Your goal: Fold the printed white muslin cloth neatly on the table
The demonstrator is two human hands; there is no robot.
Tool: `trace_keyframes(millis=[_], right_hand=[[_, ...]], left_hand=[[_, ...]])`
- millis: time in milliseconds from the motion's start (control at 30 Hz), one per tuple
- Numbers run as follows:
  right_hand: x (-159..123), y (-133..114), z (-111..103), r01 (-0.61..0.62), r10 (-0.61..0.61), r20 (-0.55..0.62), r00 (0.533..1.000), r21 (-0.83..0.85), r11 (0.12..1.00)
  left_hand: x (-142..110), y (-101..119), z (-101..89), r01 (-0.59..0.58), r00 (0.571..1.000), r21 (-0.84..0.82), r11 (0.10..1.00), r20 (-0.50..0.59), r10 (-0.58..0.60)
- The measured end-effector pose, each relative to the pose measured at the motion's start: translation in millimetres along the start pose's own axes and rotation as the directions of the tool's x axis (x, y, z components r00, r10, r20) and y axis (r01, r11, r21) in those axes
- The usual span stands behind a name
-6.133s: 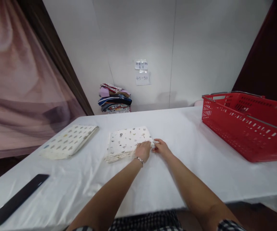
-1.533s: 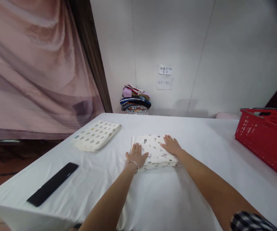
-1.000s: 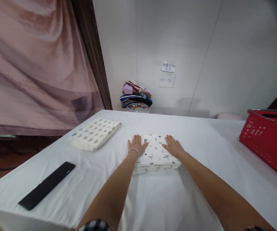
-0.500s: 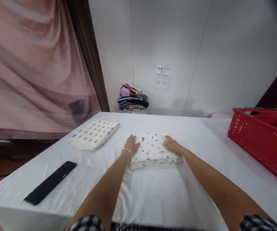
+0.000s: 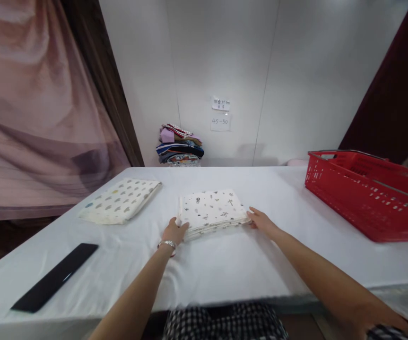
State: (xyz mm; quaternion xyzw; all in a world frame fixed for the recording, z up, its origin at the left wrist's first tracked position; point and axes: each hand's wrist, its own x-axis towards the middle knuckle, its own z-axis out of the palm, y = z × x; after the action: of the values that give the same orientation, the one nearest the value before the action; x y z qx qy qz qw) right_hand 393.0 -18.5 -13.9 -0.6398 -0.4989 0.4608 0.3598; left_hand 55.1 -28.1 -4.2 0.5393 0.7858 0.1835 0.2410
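A folded white cloth (image 5: 212,210) with small printed plants and figures lies in front of me on the white-covered table, its layered edge towards me. My left hand (image 5: 174,232), with a bracelet at the wrist, grips its near left corner, thumb over the top. At the near right corner, my right hand (image 5: 261,222) pinches the edge, with some fingers hidden beneath it. Further left rests another folded cloth (image 5: 122,200), cream with grey cloud-like shapes; neither hand touches it.
A long black flat object (image 5: 56,276) lies at the table's left front. On the right stands a red plastic basket (image 5: 360,198). Behind the table is a stack of folded clothes (image 5: 180,146), below paper notes (image 5: 220,121) on the wall. A pink curtain (image 5: 40,118) hangs at left.
My hands have slid from the cloth's top and sides to its near corners, now gripping them. The cloth sits slightly turned. My view has swung right, showing more of the basket.
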Motion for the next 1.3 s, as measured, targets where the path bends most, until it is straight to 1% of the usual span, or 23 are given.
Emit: trace_keyframes(millis=[100,200,300,367,400,433,467,500,533,600,667,700,800,867,933,967,1033,1067,1100,1167,1233,1300], right_hand=[[-1.3,-12.6,-0.3,-0.096,0.092,0.052,0.994,0.085,0.992],[2.5,-19.2,-0.3,-0.153,0.142,0.11,0.984,0.092,0.984],[9.2,-16.3,-0.6,-0.165,0.16,0.095,0.983,0.048,0.985],[13.1,-11.2,-0.7,-0.152,0.149,0.069,0.986,0.034,0.988],[14.6,-8.6,-0.6,-0.143,0.141,0.056,0.989,0.034,0.989],[15.6,-6.2,-0.5,-0.132,0.131,0.043,0.991,0.033,0.991],[16.1,-4.1,-0.3,-0.12,0.119,0.032,0.992,0.032,0.992],[16.2,-2.3,-0.2,-0.109,0.108,0.025,0.994,0.031,0.994],[15.8,-0.7,-0.3,-0.099,0.098,0.02,0.995,0.032,0.995],[14.2,2.4,-1.6,-0.061,0.061,0.018,0.998,0.023,0.998],[11.9,5.7,-5.0,0.008,-0.008,0.035,0.999,0.0,1.0],[10.7,7.5,-7.6,0.047,-0.046,0.055,0.997,-0.014,0.999],[7.8,12.1,-17.8,0.145,-0.135,0.169,0.976,-0.047,0.988],[7.1,13.5,-24.7,0.218,-0.186,0.264,0.947,-0.098,0.971],[7.3,13.3,-29.5,0.343,-0.262,0.332,0.906,-0.214,0.915],[7.6,12.5,-30.8,0.415,-0.305,0.353,0.885,-0.297,0.86],[8.3,9.8,-31.5,0.536,-0.385,0.385,0.839,-0.468,0.702],[8.7,8.1,-31.1,0.573,-0.413,0.398,0.819,-0.54,0.616],[9.1,6.4,-30.4,0.593,-0.429,0.411,0.804,-0.599,0.538],[10.4,3.7,-28.5,0.604,-0.443,0.429,0.787,-0.682,0.412],[12.2,2.8,-26.8,0.604,-0.469,0.433,0.769,-0.732,0.314],[14.6,3.7,-25.8,0.612,-0.516,0.436,0.737,-0.754,0.238]], left_hand=[[2.2,-1.9,1.3,0.044,0.999,-0.003,0.999,0.012,-0.044],[0.6,-0.5,1.9,0.04,0.999,0.019,0.999,-0.008,-0.04],[-7.5,1.7,2.7,-0.011,0.998,0.024,1.0,-0.055,0.013],[-14.8,1.9,4.3,-0.091,0.986,0.025,0.996,-0.139,0.094],[-18.4,1.5,5.4,-0.157,0.967,0.042,0.987,-0.198,0.162],[-21.7,0.6,6.6,-0.235,0.935,0.077,0.969,-0.253,0.247],[-24.5,-0.7,7.9,-0.318,0.894,0.126,0.94,-0.29,0.342],[-26.9,-2.5,9.1,-0.4,0.849,0.181,0.898,-0.296,0.438],[-28.8,-4.9,10.3,-0.476,0.806,0.231,0.848,-0.27,0.526],[-31.0,-11.1,12.2,-0.599,0.733,0.298,0.744,-0.169,0.658],[-31.4,-18.3,12.8,-0.672,0.676,0.337,0.659,-0.083,0.732],[-31.2,-21.5,12.5,-0.69,0.655,0.356,0.63,-0.062,0.753],[-30.5,-26.1,9.6,-0.706,0.61,0.422,0.569,-0.047,0.791],[-31.0,-23.9,6.9,-0.715,0.578,0.46,0.526,-0.032,0.815],[-32.3,-18.9,4.8,-0.723,0.554,0.492,0.484,-0.006,0.833],[-33.0,-16.1,4.3,-0.722,0.548,0.508,0.469,0.007,0.837],[-33.5,-11.8,4.2,-0.715,0.544,0.536,0.449,0.023,0.839],[-33.0,-10.6,4.6,-0.711,0.542,0.546,0.442,0.026,0.84],[-32.1,-10.1,5.1,-0.713,0.535,0.552,0.433,0.029,0.844],[-29.1,-10.9,6.1,-0.734,0.505,0.544,0.406,0.04,0.862],[-25.8,-13.2,6.5,-0.762,0.469,0.521,0.383,0.037,0.882],[-23.7,-15.4,6.3,-0.779,0.445,0.5,0.379,0.015,0.895]])
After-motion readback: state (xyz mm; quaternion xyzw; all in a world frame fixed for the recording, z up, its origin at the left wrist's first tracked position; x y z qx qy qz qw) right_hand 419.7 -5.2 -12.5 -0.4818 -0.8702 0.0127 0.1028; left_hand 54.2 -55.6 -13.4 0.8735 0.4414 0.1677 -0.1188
